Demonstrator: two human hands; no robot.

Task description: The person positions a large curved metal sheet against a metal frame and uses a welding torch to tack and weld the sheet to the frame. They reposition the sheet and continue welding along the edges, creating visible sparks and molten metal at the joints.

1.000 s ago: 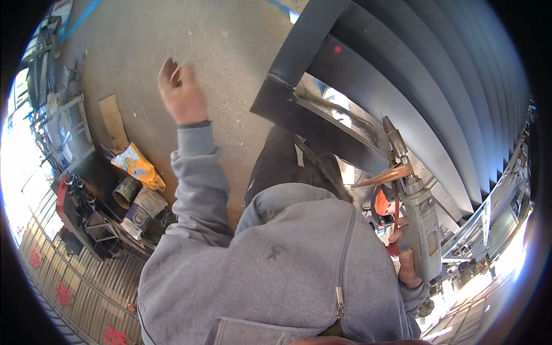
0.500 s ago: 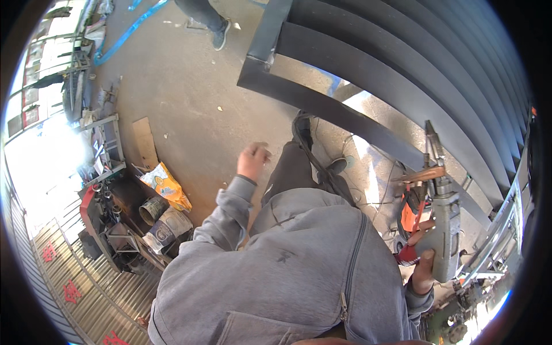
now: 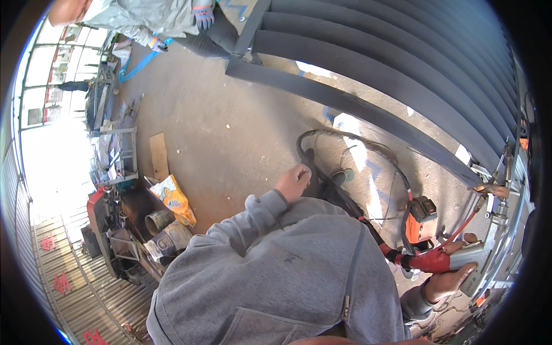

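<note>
In my right hand is a grey welding gun, gripped with fingers and thumb round its lower body. A long thin nozzle with a copper-coloured part points away from me, close to the slatted frame. From the gun's red lower end a thick black cable runs across my front and loops over the floor. My left hand hangs before my body with its fingers curled, and nothing shows in it. The dark grey slatted metal frame stands ahead and to the right.
A person in a light jacket and gloves stands at the far left by the frame's corner. An orange and black box-shaped tool sits under the cable. On the left are a yellow bag, a cardboard strip and a cluttered metal rack.
The welding gun has swung to the right and farther from my body. My left hand has moved right, in front of me. More of the other person shows at the far left.
</note>
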